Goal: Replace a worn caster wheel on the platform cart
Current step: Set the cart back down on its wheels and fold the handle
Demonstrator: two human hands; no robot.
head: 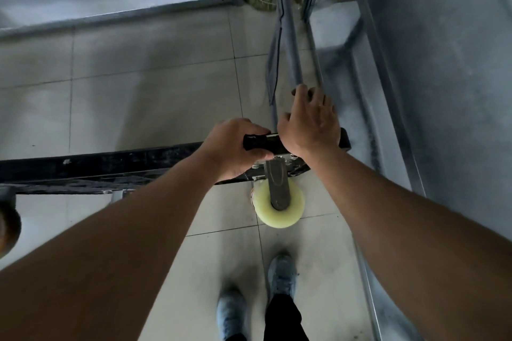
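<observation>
View looking straight down past two bare forearms. A black platform cart (124, 160) stands tipped on its edge on a pale tiled floor (138, 97), with its rim running from the left to the centre. The left hand (235, 149) grips the cart's upper corner, fingers wrapped round the black edge. The right hand (310, 122) clasps the same corner from the right, its bent fingertips reaching the cart's grey handle tube (291, 36) on the far side. Just near of the hands, a pale yellowish caster wheel (293, 210) sits in a grey fork (277, 183) bolted to the cart's underside. A second, darker caster (8, 219) shows blurred at the left edge. Light blue shoes (231, 315) stand nearest. Grey metal racking (388, 77) rises on the right.
</observation>
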